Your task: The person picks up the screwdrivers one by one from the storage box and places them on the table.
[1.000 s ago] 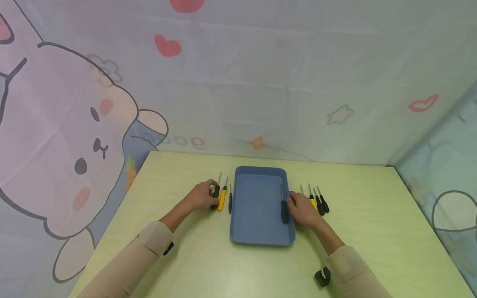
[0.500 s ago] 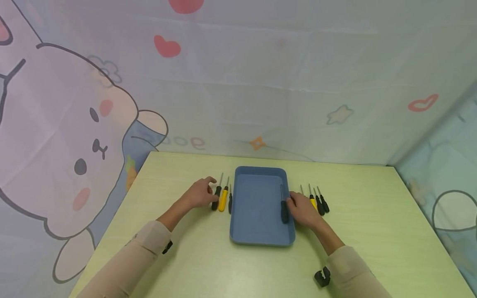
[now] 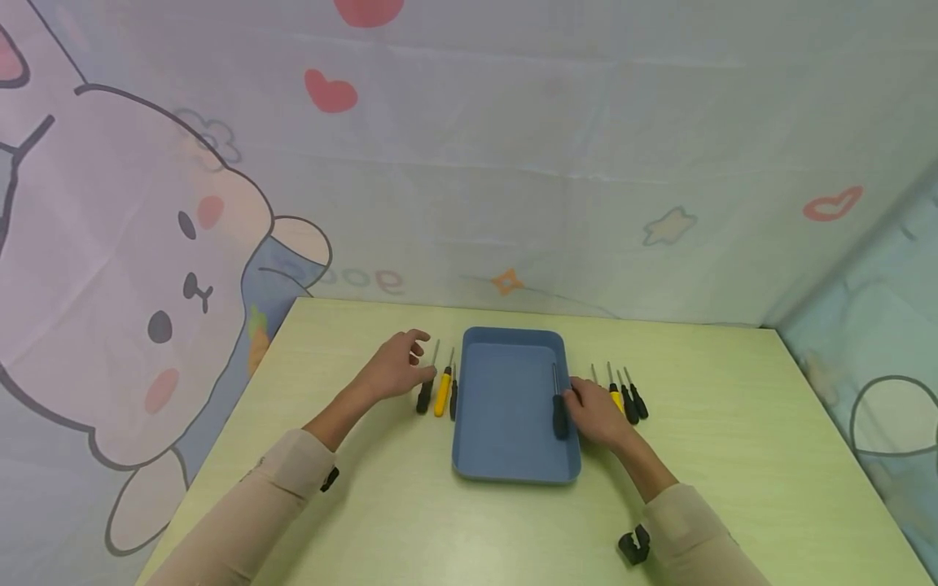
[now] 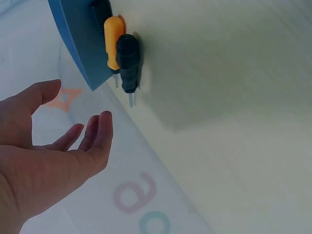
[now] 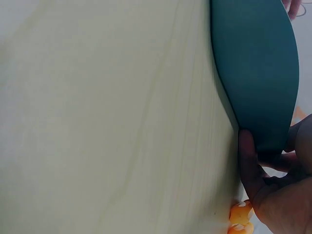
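Observation:
My left hand (image 3: 396,366) hovers over the left row of screwdrivers, its fingers loosely bent and apart. Nothing lies between thumb and fingers in the left wrist view, where this hand (image 4: 63,151) is beside the tips. Nearest to it is a thick black screwdriver (image 3: 424,396), partly covered by the thumb in the head view. A yellow screwdriver (image 3: 443,393) and a thin black one (image 3: 453,399) follow toward the tray. My right hand (image 3: 597,413) pinches the right wall of the blue tray (image 3: 506,474). Inside the tray, along that wall, lies a black-handled screwdriver (image 3: 560,415).
Right of the tray are several more screwdrivers, among them a yellow-and-black one (image 3: 615,396) and a black one (image 3: 636,401); the right hand partly hides this row. The table (image 3: 740,456) backs onto a printed cloth (image 3: 586,163). A black clip-like piece (image 3: 633,544) is by the right sleeve.
My left hand has come off the thick black screwdriver and risen away toward the back, its fingers spreading. The yellow screwdriver sits slightly closer to the tray. My right hand stays put.

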A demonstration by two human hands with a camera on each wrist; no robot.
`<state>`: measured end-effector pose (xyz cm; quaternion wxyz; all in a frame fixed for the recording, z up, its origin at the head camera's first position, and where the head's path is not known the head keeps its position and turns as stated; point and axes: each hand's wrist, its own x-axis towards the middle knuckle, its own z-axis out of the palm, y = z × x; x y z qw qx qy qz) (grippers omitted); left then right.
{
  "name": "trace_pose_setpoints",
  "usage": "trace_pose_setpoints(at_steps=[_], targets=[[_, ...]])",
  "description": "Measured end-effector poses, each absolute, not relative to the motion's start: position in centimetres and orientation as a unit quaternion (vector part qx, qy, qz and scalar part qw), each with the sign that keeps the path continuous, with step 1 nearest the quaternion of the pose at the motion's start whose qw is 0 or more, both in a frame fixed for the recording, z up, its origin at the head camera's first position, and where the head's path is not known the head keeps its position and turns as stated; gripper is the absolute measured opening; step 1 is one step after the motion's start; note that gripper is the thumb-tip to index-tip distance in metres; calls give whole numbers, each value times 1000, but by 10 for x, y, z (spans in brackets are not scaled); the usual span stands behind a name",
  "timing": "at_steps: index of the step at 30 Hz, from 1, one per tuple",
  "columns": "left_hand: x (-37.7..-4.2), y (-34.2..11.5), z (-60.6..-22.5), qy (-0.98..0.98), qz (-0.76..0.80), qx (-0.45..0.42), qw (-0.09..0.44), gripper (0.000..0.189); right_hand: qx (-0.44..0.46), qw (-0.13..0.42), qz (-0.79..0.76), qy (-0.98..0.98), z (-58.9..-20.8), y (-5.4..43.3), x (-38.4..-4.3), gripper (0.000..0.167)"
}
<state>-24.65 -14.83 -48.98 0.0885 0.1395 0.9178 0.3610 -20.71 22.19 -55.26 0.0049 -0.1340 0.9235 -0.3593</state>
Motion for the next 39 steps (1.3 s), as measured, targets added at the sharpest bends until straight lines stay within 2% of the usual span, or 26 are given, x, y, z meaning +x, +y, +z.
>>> trace_pose_setpoints(at_steps=[13, 24, 39], targets=[[-242, -135, -467, 902, 391, 179, 32, 68, -134, 1, -358, 924, -553, 222, -207, 19], [-245, -131, -466, 894, 389, 223, 1, 76, -138, -1, -359, 923, -553, 222, -207, 18], [-243, -119, -470, 873, 426, 234, 33, 84, -142, -4, -363, 921, -554, 222, -208, 17]])
